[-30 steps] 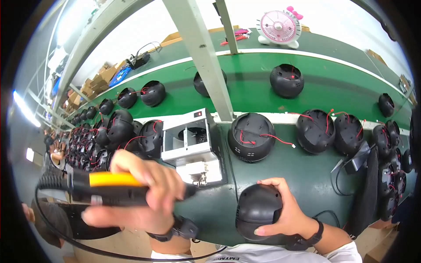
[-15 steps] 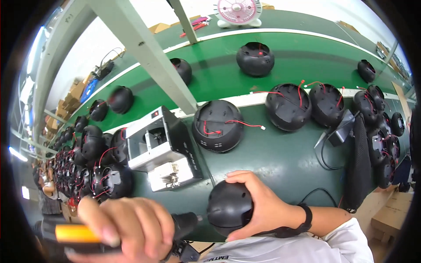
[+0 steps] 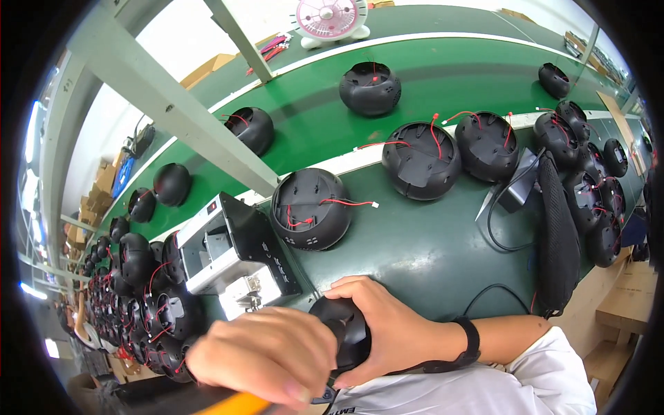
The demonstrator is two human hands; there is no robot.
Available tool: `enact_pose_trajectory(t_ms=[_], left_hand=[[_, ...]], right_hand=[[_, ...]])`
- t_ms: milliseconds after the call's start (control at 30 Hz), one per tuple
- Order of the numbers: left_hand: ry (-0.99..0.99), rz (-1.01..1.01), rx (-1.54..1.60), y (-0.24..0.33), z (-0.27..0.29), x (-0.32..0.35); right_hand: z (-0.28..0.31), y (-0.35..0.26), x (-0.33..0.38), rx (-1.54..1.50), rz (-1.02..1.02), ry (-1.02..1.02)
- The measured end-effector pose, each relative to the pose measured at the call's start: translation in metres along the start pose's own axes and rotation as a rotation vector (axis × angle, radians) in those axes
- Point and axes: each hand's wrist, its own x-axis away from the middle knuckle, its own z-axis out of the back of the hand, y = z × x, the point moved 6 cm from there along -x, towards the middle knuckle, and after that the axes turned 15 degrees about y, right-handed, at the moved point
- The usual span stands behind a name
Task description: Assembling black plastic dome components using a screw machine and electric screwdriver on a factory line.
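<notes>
Right grip [image 3: 387, 332] curls around black shell [image 3: 349, 330]; left grip [image 3: 266, 356] fists yellow-handled tool [image 3: 235, 404].

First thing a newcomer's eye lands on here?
Probably the two hands at bottom centre: the right hand clasps a black dome-shaped housing, with the left hand over a yellow-handled tool beside it. Next, the many black housings with red wires, such as the open one mid-bench, and the pink fan at the top.
</notes>
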Motion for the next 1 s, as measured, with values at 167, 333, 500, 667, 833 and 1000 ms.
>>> enact_pose_trajectory(t_ms=[167,333,500,667,833,1000], left_hand=[[-0.289,-0.002,-0.087,-0.006,-0.008,0.009],[-0.289,0.087,0.072,-0.02,-0.001,0.006],[-0.264,0.098,0.043,-0.018,0.002,0.01],[0.072,0.126,-0.013,0.007,0.015,0.01],[0.492,-0.016,-0.339,0.075,0.069,-0.007],[0.824,-0.003,-0.518,0.04,0.139,0.001]], right_hand=[[-0.004,0.003,-0.002,-0.058,0.028,-0.007],[0.002,0.013,0.001,-0.084,-0.019,0.014],[0.002,0.011,0.003,-0.121,-0.023,-0.013],[0.01,0.008,0.007,-0.024,0.264,0.003],[0.012,0.016,-0.003,-0.143,-0.09,-0.125],[0.005,0.0,-0.005,0.172,0.352,-0.073]])
